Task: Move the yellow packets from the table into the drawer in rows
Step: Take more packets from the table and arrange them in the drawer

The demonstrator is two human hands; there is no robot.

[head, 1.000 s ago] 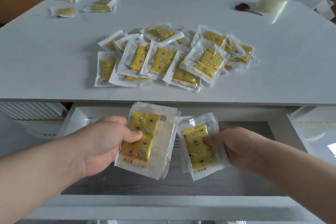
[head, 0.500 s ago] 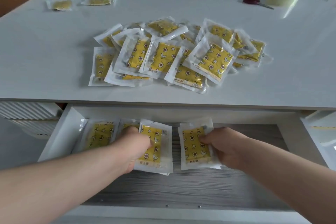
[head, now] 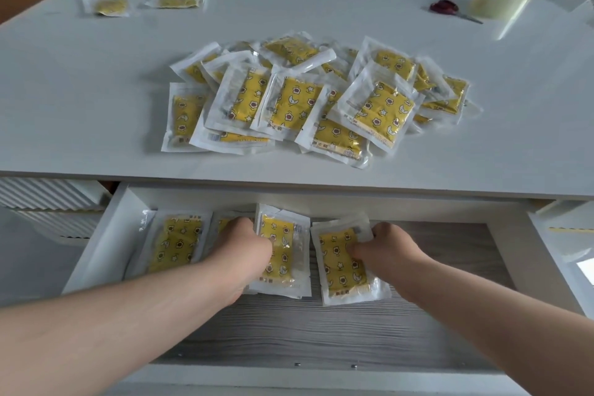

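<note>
**Both hands down in the drawer**

Both bare forearms come in over the near edge of the drawer [head: 106, 235] and angle toward its middle. The left hand [head: 244, 247] sits back-up near the drawer's rear wall, just left of centre, fingers curled round the edge of a yellow packet [head: 283, 251]. The right hand [head: 385, 251] is just right of centre at the same depth, knuckles up, fingers pinching a second yellow packet [head: 340, 264]. The hands are close but apart.

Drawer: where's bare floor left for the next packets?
Free: drawer floor right of the right packet, up to the side wall; also the front strip. Crowded: back-left row, where the left hand grips the middle packet and the right hand grips the right packet.
</note>
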